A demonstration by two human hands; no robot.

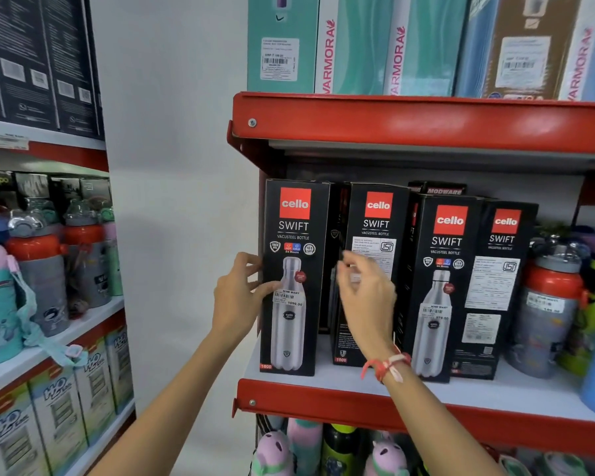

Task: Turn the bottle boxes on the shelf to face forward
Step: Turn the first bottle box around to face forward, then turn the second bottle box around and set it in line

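Observation:
Several black Cello Swift bottle boxes stand on the white shelf [358,383] with the red front lip. The leftmost box [294,269] shows its bottle picture to the front. My left hand [239,297] touches its left edge, thumb on the front, fingers apart. The second box [375,231] shows a text panel and sits a little further back. My right hand [366,297] hovers in front of it with fingers loosely curled, blurred, holding nothing. A third box [440,286] shows its bottle picture; a fourth box [498,286] shows a text panel.
Red and grey bottles [550,304] stand right of the boxes. Teal and blue Varmora boxes [358,46] fill the shelf above. A second rack on the left holds children's bottles [35,266] and H2O boxes [59,413]. Plush-topped bottles [275,451] sit on the shelf below.

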